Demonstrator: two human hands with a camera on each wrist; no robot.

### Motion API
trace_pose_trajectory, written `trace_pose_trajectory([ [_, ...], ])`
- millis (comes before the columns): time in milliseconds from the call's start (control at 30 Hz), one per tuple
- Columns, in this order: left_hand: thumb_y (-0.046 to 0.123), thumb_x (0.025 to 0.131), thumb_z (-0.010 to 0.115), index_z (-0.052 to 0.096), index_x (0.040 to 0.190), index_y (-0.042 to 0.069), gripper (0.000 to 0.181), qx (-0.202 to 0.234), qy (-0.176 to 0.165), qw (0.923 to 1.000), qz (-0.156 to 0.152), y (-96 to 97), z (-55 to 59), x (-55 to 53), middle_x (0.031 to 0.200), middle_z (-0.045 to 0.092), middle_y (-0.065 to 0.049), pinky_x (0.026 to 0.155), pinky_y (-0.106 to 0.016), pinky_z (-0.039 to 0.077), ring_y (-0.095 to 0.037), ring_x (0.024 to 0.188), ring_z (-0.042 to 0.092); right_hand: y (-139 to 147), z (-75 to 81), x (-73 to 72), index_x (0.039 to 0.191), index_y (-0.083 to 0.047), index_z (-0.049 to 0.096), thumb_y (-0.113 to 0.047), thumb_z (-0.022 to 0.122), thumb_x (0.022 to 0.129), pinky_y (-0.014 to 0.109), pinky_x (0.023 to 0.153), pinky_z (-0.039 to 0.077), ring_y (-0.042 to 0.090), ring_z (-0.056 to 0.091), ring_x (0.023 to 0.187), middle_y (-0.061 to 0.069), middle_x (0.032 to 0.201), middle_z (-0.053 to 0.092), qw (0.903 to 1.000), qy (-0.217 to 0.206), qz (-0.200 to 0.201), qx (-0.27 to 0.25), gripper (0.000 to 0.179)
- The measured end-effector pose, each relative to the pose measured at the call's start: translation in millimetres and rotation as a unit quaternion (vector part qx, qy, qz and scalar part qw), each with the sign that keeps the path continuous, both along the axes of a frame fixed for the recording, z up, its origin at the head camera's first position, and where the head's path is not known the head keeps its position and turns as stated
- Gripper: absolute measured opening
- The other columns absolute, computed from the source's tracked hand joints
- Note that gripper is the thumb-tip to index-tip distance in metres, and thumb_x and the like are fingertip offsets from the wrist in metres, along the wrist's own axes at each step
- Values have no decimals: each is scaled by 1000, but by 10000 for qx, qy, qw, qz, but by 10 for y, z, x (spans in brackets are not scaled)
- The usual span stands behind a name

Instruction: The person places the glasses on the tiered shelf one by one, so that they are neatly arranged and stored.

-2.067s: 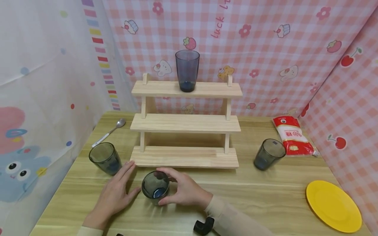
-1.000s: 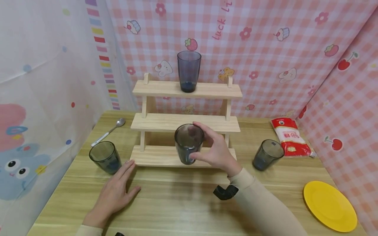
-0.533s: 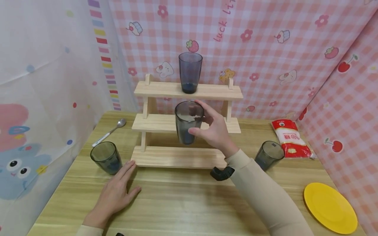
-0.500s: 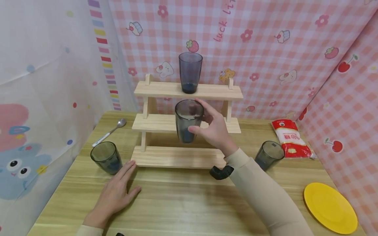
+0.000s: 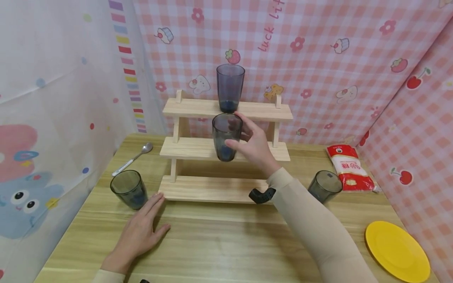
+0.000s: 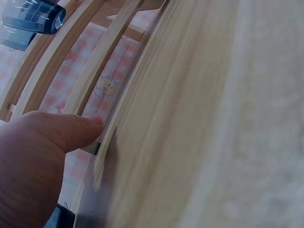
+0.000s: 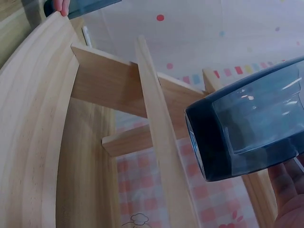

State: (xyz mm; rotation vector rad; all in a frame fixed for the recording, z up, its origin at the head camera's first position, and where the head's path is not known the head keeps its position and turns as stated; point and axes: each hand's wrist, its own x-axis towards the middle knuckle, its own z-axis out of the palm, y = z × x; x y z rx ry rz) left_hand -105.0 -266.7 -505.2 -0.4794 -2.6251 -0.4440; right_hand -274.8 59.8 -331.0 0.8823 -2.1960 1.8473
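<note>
My right hand (image 5: 255, 147) holds a smoky grey glass tumbler (image 5: 221, 133) by its side, thumb at the front and fingers behind. The tumbler is upright and overlaps the middle board of a three-tier wooden shelf (image 5: 212, 189) in the head view. In the right wrist view its thick dark base (image 7: 206, 140) shows close by the boards. A taller bluish tumbler (image 5: 230, 84) stands on the top board. My left hand (image 5: 139, 232) rests on the table, fingers extended, fingertips at the left front corner of the bottom board. Its thumb (image 6: 78, 130) shows in the left wrist view.
One smoky tumbler (image 5: 129, 192) stands left of the shelf, beside my left fingers, with a spoon (image 5: 132, 159) behind it. Another tumbler (image 5: 325, 184) is partly behind my right sleeve. A red-and-white packet (image 5: 350, 169) and a yellow plate (image 5: 398, 251) lie at the right.
My right hand has lifted the tumbler from the table near my left hand, up and to the right, to the middle board's height. My left hand has stayed in place.
</note>
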Motion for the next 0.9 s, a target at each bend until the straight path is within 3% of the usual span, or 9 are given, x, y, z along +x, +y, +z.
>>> trace_pose_trajectory([
  [200,34,69,83,46,141,0,87,16,-16,10000,-4,-2,6,-3,148,41,-9,97,-47,43,-29,131,44,4,25,-5,147,-7,38,-11,77,82,40,96,49,21,58,117,10,132,58,9999,-120,-39,111,76],
  [500,33,69,83,45,141,0,88,35,70,9999,-84,-9,0,-10,148,42,-9,97,-47,43,-29,130,45,26,-69,-127,149,-10,36,-13,77,82,37,97,49,22,56,119,10,136,54,9994,-353,-50,-12,79],
  [900,33,70,83,45,142,1,88,58,72,9999,-58,9,8,0,148,42,-9,97,-45,42,-29,130,45,-9,-98,-194,150,-14,34,-15,78,82,43,99,47,24,53,123,10,138,51,9988,-466,-117,-66,81],
])
